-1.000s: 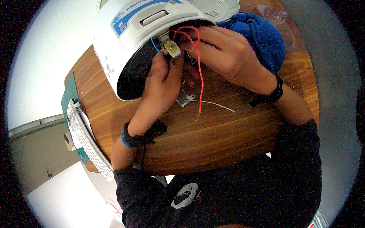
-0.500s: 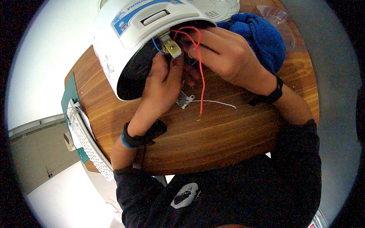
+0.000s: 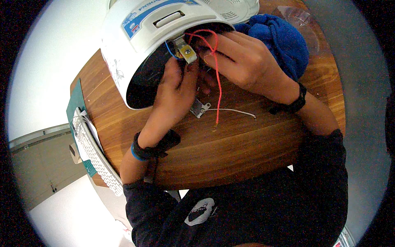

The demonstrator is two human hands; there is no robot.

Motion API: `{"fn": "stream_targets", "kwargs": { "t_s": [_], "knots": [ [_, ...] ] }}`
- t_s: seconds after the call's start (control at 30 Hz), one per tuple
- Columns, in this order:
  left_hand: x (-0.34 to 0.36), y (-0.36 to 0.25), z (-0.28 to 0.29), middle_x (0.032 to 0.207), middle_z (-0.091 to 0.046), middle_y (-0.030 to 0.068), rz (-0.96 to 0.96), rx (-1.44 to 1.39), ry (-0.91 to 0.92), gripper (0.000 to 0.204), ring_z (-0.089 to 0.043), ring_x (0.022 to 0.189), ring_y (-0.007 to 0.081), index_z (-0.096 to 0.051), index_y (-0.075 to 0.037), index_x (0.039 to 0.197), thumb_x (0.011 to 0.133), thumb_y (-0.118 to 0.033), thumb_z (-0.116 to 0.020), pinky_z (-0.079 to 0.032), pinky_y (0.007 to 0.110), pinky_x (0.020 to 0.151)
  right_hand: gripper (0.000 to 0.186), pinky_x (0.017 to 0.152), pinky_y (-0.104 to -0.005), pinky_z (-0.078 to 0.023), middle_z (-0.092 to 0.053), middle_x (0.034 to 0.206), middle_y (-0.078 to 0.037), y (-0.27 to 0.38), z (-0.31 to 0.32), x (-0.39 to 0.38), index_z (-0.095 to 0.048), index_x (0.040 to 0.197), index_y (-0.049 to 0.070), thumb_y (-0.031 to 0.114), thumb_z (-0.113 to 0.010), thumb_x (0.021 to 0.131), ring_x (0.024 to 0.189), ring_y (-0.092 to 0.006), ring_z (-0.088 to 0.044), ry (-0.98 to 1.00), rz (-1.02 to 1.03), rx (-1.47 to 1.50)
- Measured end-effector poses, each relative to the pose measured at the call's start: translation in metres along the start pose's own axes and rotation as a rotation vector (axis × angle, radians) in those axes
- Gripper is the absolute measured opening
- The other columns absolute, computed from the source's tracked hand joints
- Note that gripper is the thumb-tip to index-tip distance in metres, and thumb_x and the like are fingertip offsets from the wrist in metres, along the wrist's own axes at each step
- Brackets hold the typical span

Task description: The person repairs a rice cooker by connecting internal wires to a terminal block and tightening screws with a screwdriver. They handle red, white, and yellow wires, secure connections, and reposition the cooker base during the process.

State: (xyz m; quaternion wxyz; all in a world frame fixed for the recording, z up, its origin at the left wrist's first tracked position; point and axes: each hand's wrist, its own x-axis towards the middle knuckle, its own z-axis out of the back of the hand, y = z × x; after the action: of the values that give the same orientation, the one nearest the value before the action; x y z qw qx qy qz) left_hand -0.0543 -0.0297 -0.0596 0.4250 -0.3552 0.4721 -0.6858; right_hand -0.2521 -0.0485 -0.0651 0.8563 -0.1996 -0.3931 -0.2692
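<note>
A white rice cooker body (image 3: 119,49) lies on its side at the far part of the table, its dark open end facing me. At that opening sits a metal bracket with a yellow-and-white block (image 3: 187,52) and a screw in it. My left hand (image 3: 177,84) is closed just below the block, its fingertips hidden. My right hand (image 3: 242,57) is pinched at the right of the block, by a looped red wire (image 3: 219,88) that hangs down to the table. What its fingers grip is hidden. A thin blue wire (image 3: 169,48) runs beside the bracket.
A small metal part (image 3: 199,108) with a white wire (image 3: 234,110) lies on the wooden table near my left hand. A blue cloth (image 3: 284,41) and a clear plastic piece (image 3: 304,26) are at the right. A white keyboard (image 3: 96,148) stands along the left edge.
Both hands stay at the cooker's opening, with only slight finger movement. The cooker has shifted very slightly; the wires and the small metal part stay put.
</note>
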Motion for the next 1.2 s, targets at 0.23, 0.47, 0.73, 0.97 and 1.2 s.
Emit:
{"fn": "stream_targets", "kwargs": {
  "t_s": [0.23, 0.47, 0.73, 0.97, 1.2],
  "knots": [
    [-0.0007, 0.0005, -0.0004, 0.085, -0.069, 0.01, -0.007, 0.024, -0.013, 0.014, -0.067, 0.068, 0.0159, -0.045, -0.003, 0.117, 0.108, -0.013, -0.042, -0.054, 0.028, 0.06, 0.018, 0.069, -0.0335, -0.056, -0.061, 0.1, -0.007, 0.0019, 0.0026, -0.0002, -0.068, 0.095, 0.005, 0.014, -0.062, 0.081, 0.081, -0.0232, -0.064, 0.043, -0.043, 0.004],
    [-0.0003, 0.0048, 0.0007, 0.087, -0.069, 0.0099, 0.026, 0.003, -0.002, 0.014, -0.067, 0.068, 0.0165, -0.045, -0.003, 0.115, 0.109, -0.015, -0.042, -0.053, 0.029, 0.061, 0.017, 0.069, -0.0345, -0.057, -0.062, 0.096, -0.008, -0.0009, 0.0023, -0.0008, -0.067, 0.097, 0.005, 0.014, -0.062, 0.085, 0.08, -0.0254, -0.065, 0.045, -0.077, 0.053],
    [0.0011, 0.0025, -0.0016, 0.086, -0.069, 0.0107, 0.006, -0.067, 0.019, 0.014, -0.066, 0.069, 0.0155, -0.045, -0.002, 0.116, 0.109, -0.013, -0.041, -0.053, 0.029, 0.061, 0.019, 0.069, -0.0351, -0.057, -0.062, 0.095, -0.009, 0.0005, 0.0053, -0.0002, -0.066, 0.101, 0.004, 0.014, -0.061, 0.086, 0.082, -0.0257, -0.065, 0.071, -0.092, 0.063],
    [0.0025, 0.005, 0.001, 0.087, -0.069, 0.0106, 0.1, -0.114, 0.04, 0.014, -0.066, 0.07, 0.0158, -0.045, -0.002, 0.118, 0.109, -0.012, -0.04, -0.054, 0.029, 0.064, 0.014, 0.068, -0.034, -0.056, -0.061, 0.095, -0.007, 0.0046, 0.0026, 0.0, -0.068, 0.092, 0.004, 0.014, -0.064, 0.083, 0.079, -0.0234, -0.064, 0.049, -0.096, 0.006],
    [0.0003, 0.0028, -0.0013, 0.091, -0.068, 0.0103, 0.076, -0.127, 0.016, 0.014, -0.067, 0.071, 0.0159, -0.045, -0.003, 0.118, 0.109, -0.013, -0.041, -0.054, 0.029, 0.064, 0.016, 0.068, -0.0338, -0.056, -0.061, 0.097, -0.007, 0.005, 0.0034, -0.0003, -0.069, 0.092, 0.004, 0.014, -0.064, 0.082, 0.081, -0.0237, -0.064, 0.055, -0.086, 0.005]
  ]
}}
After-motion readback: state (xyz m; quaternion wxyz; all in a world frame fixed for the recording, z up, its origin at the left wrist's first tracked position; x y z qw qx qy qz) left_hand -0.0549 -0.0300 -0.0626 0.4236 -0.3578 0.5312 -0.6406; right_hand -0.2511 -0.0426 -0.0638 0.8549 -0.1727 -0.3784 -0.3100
